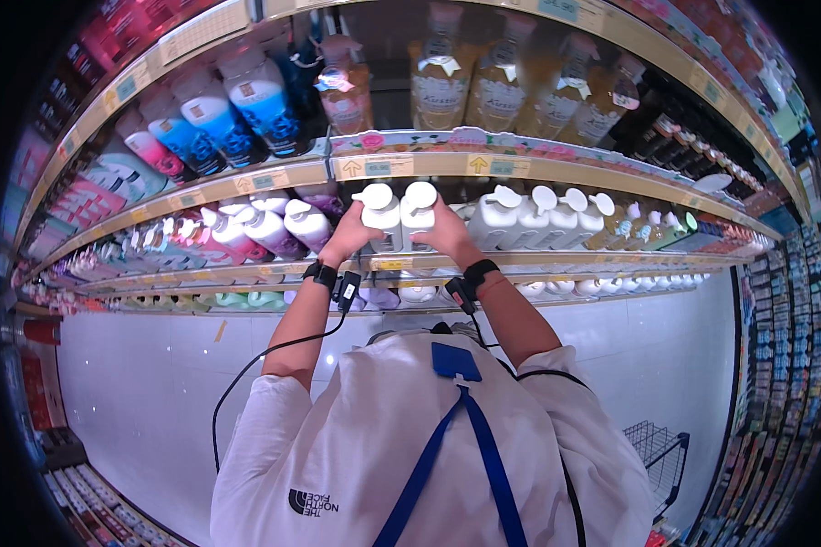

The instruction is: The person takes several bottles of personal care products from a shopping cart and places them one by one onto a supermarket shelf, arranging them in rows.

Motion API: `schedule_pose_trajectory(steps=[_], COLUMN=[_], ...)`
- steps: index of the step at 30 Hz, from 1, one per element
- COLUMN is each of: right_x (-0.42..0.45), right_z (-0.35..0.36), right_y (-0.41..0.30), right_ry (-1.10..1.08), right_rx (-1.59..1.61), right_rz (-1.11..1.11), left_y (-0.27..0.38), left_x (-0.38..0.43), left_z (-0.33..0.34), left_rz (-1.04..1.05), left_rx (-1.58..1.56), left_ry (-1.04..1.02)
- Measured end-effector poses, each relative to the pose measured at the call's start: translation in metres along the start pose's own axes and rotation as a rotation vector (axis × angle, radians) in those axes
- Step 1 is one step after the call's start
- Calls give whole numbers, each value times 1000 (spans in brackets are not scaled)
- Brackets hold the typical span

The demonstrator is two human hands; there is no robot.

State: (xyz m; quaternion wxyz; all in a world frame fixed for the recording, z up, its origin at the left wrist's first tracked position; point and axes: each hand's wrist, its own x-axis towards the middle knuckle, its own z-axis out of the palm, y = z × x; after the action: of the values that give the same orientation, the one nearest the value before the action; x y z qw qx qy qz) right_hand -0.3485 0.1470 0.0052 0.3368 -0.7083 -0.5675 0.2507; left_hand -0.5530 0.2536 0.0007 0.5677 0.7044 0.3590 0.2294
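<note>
Two white pump bottles stand side by side on the middle shelf in front of me. My left hand (pixel 350 234) grips the left white pump bottle (pixel 382 217) from its outer side, thumb across the front. Around the outer side of the right white pump bottle (pixel 419 217) my right hand (pixel 446 231) is closed, its thumb also in front. More white pump bottles (pixel 498 220) stand in a row to the right of my right hand. Purple-and-white pump bottles (pixel 308 225) are just left of my left hand. Both wrists wear black straps with cabled devices.
A shelf edge with price tags (pixel 445 165) runs just above the bottles. Over it stand amber pump bottles (pixel 440 89) and blue-and-white bottles (pixel 260 102). A lower shelf holds more white bottles (pixel 588 287). A wire cart (pixel 657 458) stands on the floor at the lower right.
</note>
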Motion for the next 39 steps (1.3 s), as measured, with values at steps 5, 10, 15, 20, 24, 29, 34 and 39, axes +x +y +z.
schedule_pose_trajectory(steps=[5, 10, 15, 20, 24, 29, 34, 39], right_x=[-3, -35, -97, -113, -110, -105, -88, -76], right_z=[-7, -35, -150, -211, -201, -183, -175, -174], right_y=[5, 17, 6, 70, 83, 108, 115, 114], right_ry=[2, -35, -383, 45, 203, 169, 8, -53], right_rx=[41, 8, -41, -181, -184, -177, -100, 49], right_rz=[-76, -116, -76, 167, 88, 121, 154, 245], left_y=[-8, 8, 8, 73, 92, 87, 92, 94], left_x=[7, -9, -57, -67, -14, 35, 52, 39], left_z=[11, 18, 41, 107, 166, 205, 204, 193], left_rz=[35, 59, 50, 228, 345, 343, 272, 189], left_rx=[-42, -41, 155, 132, 440, 420, 391, 497], left_ry=[-9, 82, 541, -13, 60, 116, -33, 5])
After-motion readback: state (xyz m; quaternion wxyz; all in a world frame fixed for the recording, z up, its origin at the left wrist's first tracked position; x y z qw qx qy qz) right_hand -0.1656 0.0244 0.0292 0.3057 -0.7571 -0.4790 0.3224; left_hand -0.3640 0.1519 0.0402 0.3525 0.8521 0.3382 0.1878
